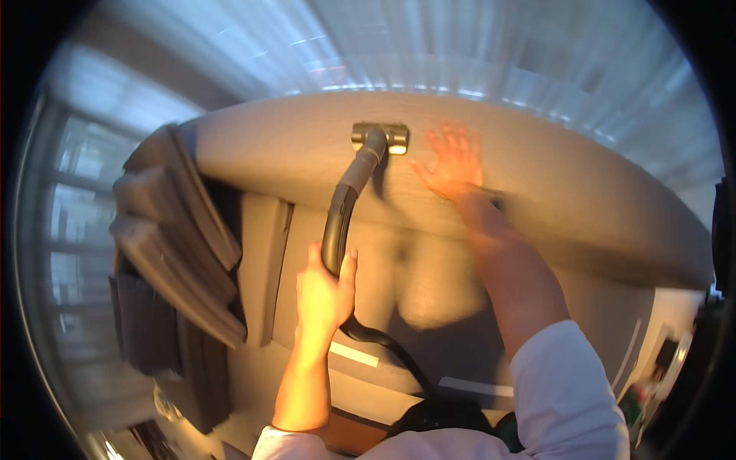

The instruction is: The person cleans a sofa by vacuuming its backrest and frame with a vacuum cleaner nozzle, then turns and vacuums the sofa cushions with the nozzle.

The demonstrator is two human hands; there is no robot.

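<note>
My left hand [326,295] is wrapped round the dark curved handle of a vacuum hose [337,226]. A grey tube runs up from it to a wide metallic nozzle [395,138], which rests on the upper part of a beige sofa backrest [261,142]. To the right of the nozzle, my right hand [454,161] lies on the same backrest with its fingers spread, holding nothing. Below my left hand the black hose curves down towards my body.
Grey cushions or folded covers [172,245] are piled at the left end of the sofa. Sheer curtains [498,46] hang behind the backrest. A window [77,215] stands at the left. Pale strips [475,386] lie across the seat's front.
</note>
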